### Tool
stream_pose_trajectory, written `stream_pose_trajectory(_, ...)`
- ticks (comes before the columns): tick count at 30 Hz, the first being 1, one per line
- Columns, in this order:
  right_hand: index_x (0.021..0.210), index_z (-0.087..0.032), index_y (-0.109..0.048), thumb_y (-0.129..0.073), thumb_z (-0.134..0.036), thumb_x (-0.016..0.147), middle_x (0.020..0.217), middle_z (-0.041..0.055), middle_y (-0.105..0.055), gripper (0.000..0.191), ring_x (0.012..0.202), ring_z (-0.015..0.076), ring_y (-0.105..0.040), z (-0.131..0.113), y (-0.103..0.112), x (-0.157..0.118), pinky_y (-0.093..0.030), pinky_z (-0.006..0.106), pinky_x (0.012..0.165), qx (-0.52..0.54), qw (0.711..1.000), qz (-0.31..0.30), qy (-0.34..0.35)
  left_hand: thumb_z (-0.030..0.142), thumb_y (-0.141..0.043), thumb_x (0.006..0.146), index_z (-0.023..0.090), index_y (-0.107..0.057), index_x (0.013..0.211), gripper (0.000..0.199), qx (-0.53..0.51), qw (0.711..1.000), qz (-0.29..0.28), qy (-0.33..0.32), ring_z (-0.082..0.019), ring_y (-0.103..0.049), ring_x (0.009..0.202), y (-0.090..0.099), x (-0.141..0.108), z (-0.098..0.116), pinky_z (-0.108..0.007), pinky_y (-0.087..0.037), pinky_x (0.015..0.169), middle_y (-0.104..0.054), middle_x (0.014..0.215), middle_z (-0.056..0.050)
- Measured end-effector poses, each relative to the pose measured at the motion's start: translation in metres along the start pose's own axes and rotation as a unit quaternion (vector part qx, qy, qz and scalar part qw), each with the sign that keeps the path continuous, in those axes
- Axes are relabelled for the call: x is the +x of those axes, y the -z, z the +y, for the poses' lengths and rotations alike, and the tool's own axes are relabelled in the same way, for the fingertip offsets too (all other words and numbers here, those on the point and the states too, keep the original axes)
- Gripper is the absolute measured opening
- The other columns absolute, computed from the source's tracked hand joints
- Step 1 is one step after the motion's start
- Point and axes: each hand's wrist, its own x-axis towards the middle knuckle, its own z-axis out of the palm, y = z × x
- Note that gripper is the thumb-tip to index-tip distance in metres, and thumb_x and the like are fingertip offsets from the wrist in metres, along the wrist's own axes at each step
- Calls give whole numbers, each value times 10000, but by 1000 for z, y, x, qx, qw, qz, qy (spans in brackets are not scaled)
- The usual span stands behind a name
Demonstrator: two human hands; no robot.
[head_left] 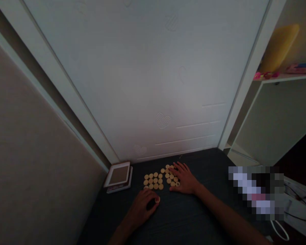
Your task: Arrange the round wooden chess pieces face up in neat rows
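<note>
Left hand [142, 206]: one pale disc [157, 199] pinched at thumb and fingertip, over the dark table [183, 217]; best lowered flat. Rows of discs [155, 180]: laid just beyond; knuckles should be kept clear. Right hand [187, 179]: fingers spread over a loose cluster of discs [171, 176], best steadied lightly. White panel [148, 85]: behind all.

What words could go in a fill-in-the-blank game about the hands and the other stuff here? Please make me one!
1. The pinching hand, holding one round piece, is the person's ____ hand.
2. The spread hand, by the other round pieces, is the ____ one.
3. The striped shape on the white panel is a ____.
4. The big thing on the shelf is colored ____.

Missing words: left; right; heart; yellow.
</note>
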Motion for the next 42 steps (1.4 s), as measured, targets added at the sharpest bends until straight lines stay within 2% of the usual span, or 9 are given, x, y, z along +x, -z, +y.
stream_pose_trajectory(3, 1527, -306, -372, -654, -819, 688, 1613, 109, -298, 1022, 1472, 369, -244, -2, 1, -1, -182, 590, 1178, 4, 1000, 9, 2, 371, -679, 896, 311, -630, 1222, 335, 25, 999, 41, 24, -288, -584, 1236, -4, 3, -15, -498, -469, 1062, -651, 1314, -55)
stream_pose_trajectory(5, 1523, -294, -382, -655, -827, 677, 1618, 120, -282, 1036, 1474, 372, -238, -3, 3, -1, -193, 591, 1174, 2, 1000, 9, 5, 397, -682, 892, 292, -535, 1370, 512, 36, 996, 68, 42, -314, -477, 1362, -5, 12, -28, -535, -418, 1114, -542, 1460, -85)
stream_pose_trajectory(9, 1514, -286, -399, -661, -836, 660, 1625, 127, -261, 1049, 1474, 386, -233, -4, 4, 2, -198, 594, 1171, -3, 1000, -1, 16, 452, -673, 893, 240, -397, 1494, 694, 39, 997, 52, 36, -325, -335, 1461, -9, 37, -51, -551, -361, 1157, -413, 1568, -114)
stream_pose_trajectory(16, 1525, -287, -374, -677, -852, 614, 1616, 138, -284, 1114, 1472, 377, -252, -9, -2, 18, -197, 578, 1173, 5, 1000, -6, 27, 565, -640, 890, 236, -407, 1495, 727, 42, 999, 5, -3, -320, -358, 1452, -20, 63, -62, -548, -341, 1167, -442, 1553, -120)
stream_pose_trajectory(29, 1510, -256, -399, -619, -856, 677, 1563, 138, -390, 1050, 1450, 359, -301, 1, -10, 42, -198, 581, 1171, 2, 999, 15, 34, 505, -616, 922, 235, -455, 1458, 620, 49, 999, 13, -3, -283, -419, 1420, -29, 98, -72, -526, -338, 1171, -495, 1519, -99)
stream_pose_trajectory(32, 1490, -246, -430, -618, -824, 719, 1546, 137, -416, 982, 1454, 353, -294, -1, -7, 37, -180, 589, 1179, -3, 999, 34, 37, 446, -575, 960, 237, -474, 1440, 533, 53, 998, 33, 1, -278, -428, 1414, -24, 92, -69, -546, -330, 1174, -503, 1512, -94)
stream_pose_trajectory(35, 1470, -255, -458, -619, -702, 824, 1520, 120, -453, 802, 1442, 336, -322, -3, -4, 22, -200, 587, 1178, -17, 997, 70, 23, 378, -513, 998, 265, -504, 1414, 431, 53, 996, 69, 6, -277, -450, 1398, -15, 71, -55, -557, -343, 1168, -525, 1492, -75)
stream_pose_trajectory(37, 1461, -264, -466, -592, -576, 907, 1514, 106, -461, 648, 1432, 318, -346, -2, -4, 4, -243, 574, 1172, -25, 994, 107, 4, 361, -526, 993, 281, -533, 1384, 399, 44, 995, 83, 11, -287, -473, 1377, -11, 49, -43, -557, -370, 1156, -553, 1462, -71)
stream_pose_trajectory(42, 1400, -258, -523, -546, -411, 966, 1467, 110, -506, 461, 1375, 312, -436, 3, -6, -54, -389, 538, 1111, -28, 982, 179, -47, 370, -587, 965, 329, -617, 1257, 296, 16, 997, 65, 35, -284, -574, 1267, -14, -5, -16, -510, -496, 1068, -639, 1347, -48)
